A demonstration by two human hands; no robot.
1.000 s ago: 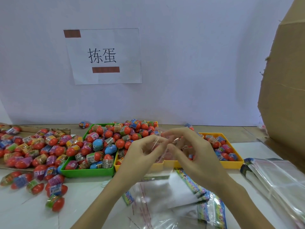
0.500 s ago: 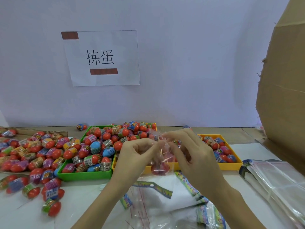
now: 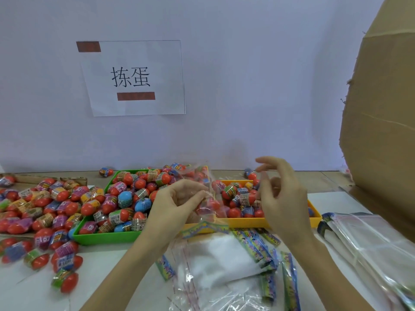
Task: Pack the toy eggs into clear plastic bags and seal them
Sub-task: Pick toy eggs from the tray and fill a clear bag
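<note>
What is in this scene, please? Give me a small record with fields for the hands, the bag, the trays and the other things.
left hand: left hand pinches a clear plastic bag with red toy eggs inside
right hand: right hand raised beside the bag, fingers loosely spread, holding nothing clearly visible
bag seal: cannot tell
green tray: green tray heaped with toy eggs
yellow tray: yellow tray partly filled with eggs
loose eggs: loose toy eggs piled at left
spare bags: empty bags stacked at right
wall: paper sign

Single head view, forward and down, close over table (image 3: 112, 277).
</note>
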